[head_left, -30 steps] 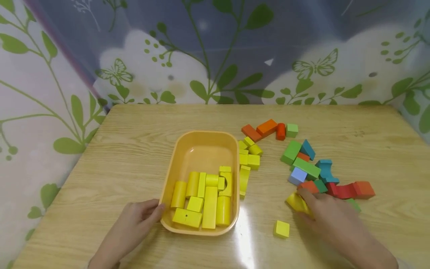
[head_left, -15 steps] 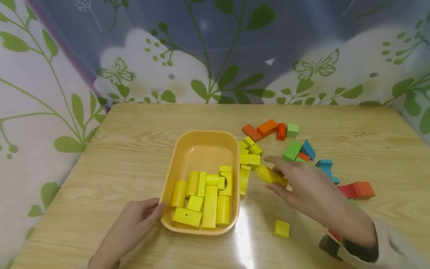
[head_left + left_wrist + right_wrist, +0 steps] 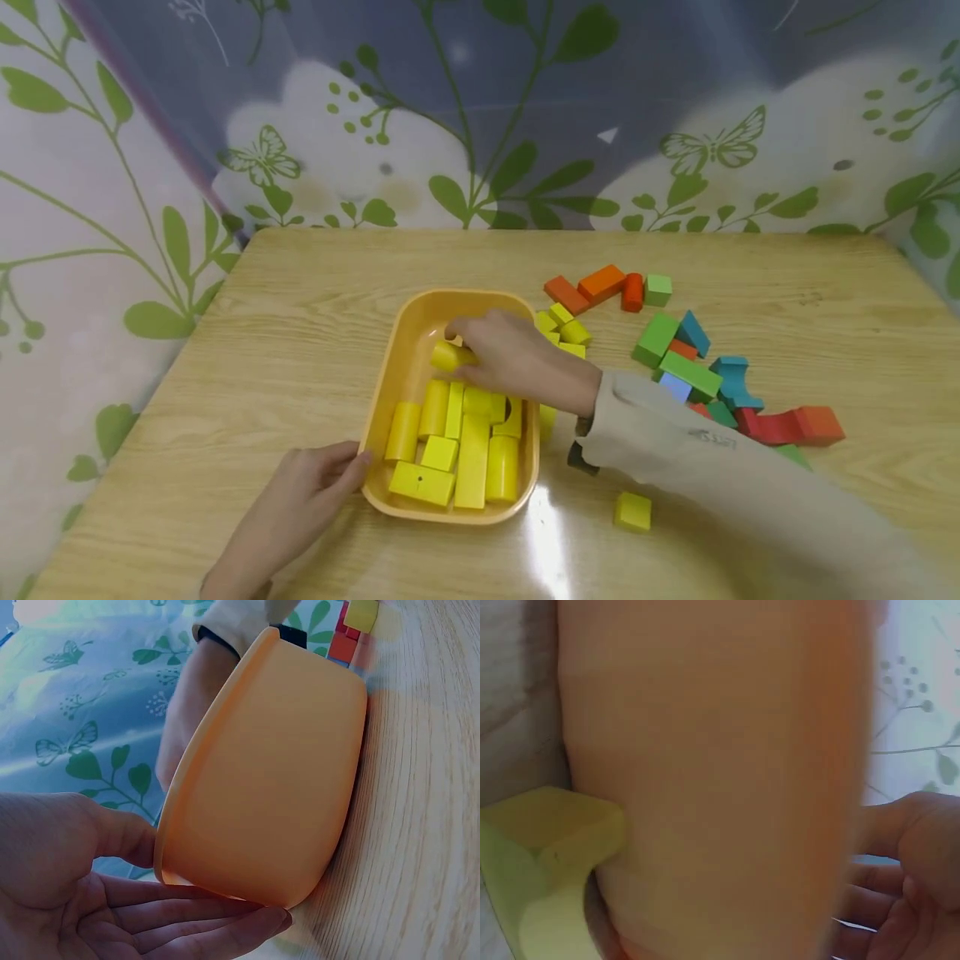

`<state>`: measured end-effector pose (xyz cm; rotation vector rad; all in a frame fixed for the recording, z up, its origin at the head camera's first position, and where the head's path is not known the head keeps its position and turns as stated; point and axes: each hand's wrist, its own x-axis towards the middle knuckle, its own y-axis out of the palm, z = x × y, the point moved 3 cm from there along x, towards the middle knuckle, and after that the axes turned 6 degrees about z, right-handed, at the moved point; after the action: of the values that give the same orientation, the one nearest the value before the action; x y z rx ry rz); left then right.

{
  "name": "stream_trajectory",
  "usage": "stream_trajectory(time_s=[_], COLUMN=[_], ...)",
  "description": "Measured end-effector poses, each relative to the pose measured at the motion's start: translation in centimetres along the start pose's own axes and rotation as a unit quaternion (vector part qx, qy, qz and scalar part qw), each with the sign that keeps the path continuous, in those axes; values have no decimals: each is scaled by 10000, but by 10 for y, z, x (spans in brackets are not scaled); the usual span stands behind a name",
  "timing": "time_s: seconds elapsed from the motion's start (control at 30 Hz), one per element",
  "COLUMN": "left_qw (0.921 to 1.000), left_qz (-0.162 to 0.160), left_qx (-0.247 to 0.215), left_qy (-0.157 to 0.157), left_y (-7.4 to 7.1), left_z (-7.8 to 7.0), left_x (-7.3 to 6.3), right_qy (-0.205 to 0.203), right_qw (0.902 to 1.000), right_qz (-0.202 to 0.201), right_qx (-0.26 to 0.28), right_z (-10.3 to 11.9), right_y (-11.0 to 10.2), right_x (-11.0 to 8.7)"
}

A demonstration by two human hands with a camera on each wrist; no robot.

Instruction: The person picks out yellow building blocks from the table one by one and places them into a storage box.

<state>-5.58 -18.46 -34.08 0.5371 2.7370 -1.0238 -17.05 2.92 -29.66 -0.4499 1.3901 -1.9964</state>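
Note:
An orange plastic bin (image 3: 450,310) stands on the table with several yellow wooden blocks (image 3: 471,467) in its near half. My left hand (image 3: 296,496) grips the bin's near left rim. In the left wrist view, its thumb lies at the rim and the fingers lie along the outer wall (image 3: 262,765). Inside the bin's far half, my right hand (image 3: 510,354) holds a yellow cylinder block (image 3: 448,356) between thumb and fingers, above the other blocks. In the right wrist view the bin wall (image 3: 712,765) hides the held block; a yellow arch-shaped block (image 3: 555,832) stands outside that wall.
More yellow blocks (image 3: 575,332) lie against the bin's right side, partly behind my right arm. A lone yellow cube (image 3: 633,511) sits at the front. Red and orange blocks (image 3: 602,284) are at the back; green, blue and red blocks (image 3: 690,377) spread to the right.
My right hand has carried the yellow cylinder block from the coloured blocks on the right, leftward over the rim into the bin. My left hand has stayed on the rim.

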Motion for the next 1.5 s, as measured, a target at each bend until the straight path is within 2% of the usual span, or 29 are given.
stream_trajectory(time_s=[0.17, 0.33, 0.5, 0.7, 0.8, 0.9, 1.0, 1.17, 1.23, 1.3, 1.4, 1.5], left_qw=[10000, 10000, 10000, 9999, 9999, 9999, 9999, 9999, 9999, 9999, 9999, 9999], left_qz=[32, 65, 68, 19, 14, 44, 73, 78, 66, 61, 48, 50], left_qx=[16, -5, 18, 120, 101, 60, 32, 62, 96, 113, 109, 104], left_qy=[13, -16, -70, -8, -31, -121, -137, -104, -100, -99, -82, -103], left_y=[0, 0, -1, -1, -1, 0, 0, -1, -1, -1, -1, 0], left_z=[0, 1, 1, 1, 1, 1, 1, 1, 1, 1, 1, 1], left_x=[1, 1, 1, 0, 0, 0, 0, 0, 0, 0, 0, 0], right_qy=[121, 163, 387, 369, 146, -237, -503, -398, -332, -303, -214, -86], right_qw=[9995, 9976, 9948, 9961, 9991, 9990, 9944, 9911, 9927, 9959, 9996, 9980], right_qz=[274, 636, 942, 802, 364, -284, -913, -1269, -1156, -847, -99, 575], right_qx=[-66, -200, -74, 7, 141, 241, 191, 47, 28, 52, 164, 267], right_z=[-6, -11, -15, -19, -22, -25, -30, -37, -40, -42, -47, -52], right_y=[11, 16, 18, 8, -3, -16, -26, -26, -19, -9, 8, 23], right_x=[9, 8, 5, -3, -12, -29, -55, -108, -128, -145, -166, -182])
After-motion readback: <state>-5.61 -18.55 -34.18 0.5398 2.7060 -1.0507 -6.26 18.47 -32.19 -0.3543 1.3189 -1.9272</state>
